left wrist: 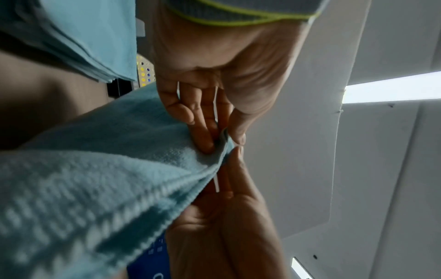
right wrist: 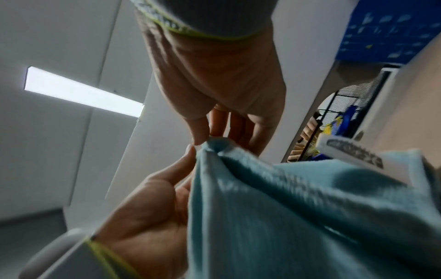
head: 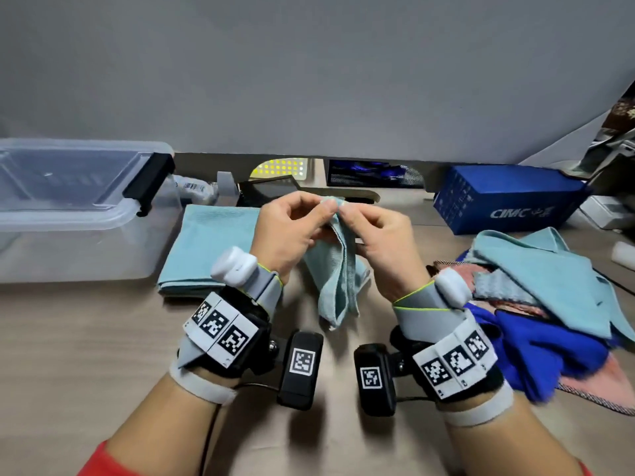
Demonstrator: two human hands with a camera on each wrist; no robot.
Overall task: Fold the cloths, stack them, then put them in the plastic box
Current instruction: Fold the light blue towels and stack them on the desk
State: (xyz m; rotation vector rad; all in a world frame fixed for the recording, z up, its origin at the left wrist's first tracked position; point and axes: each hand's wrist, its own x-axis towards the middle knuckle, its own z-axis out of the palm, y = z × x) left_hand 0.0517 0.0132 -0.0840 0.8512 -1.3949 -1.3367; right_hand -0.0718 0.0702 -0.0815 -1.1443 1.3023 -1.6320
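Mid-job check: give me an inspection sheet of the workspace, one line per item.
Surface: wooden table, bare in front.
Job's things: light blue cloth hanging from both hands; folded blue cloths stacked left of it; unfolded pile on the right; plastic box far left, open, nothing seen inside.
Clutter: blue carton and small items along the back edge.
Hands: left hand and right hand both pinch the cloth's top corner.
Cables: black cable from the left wrist rig.
Surroundings: grey wall; ceiling light.
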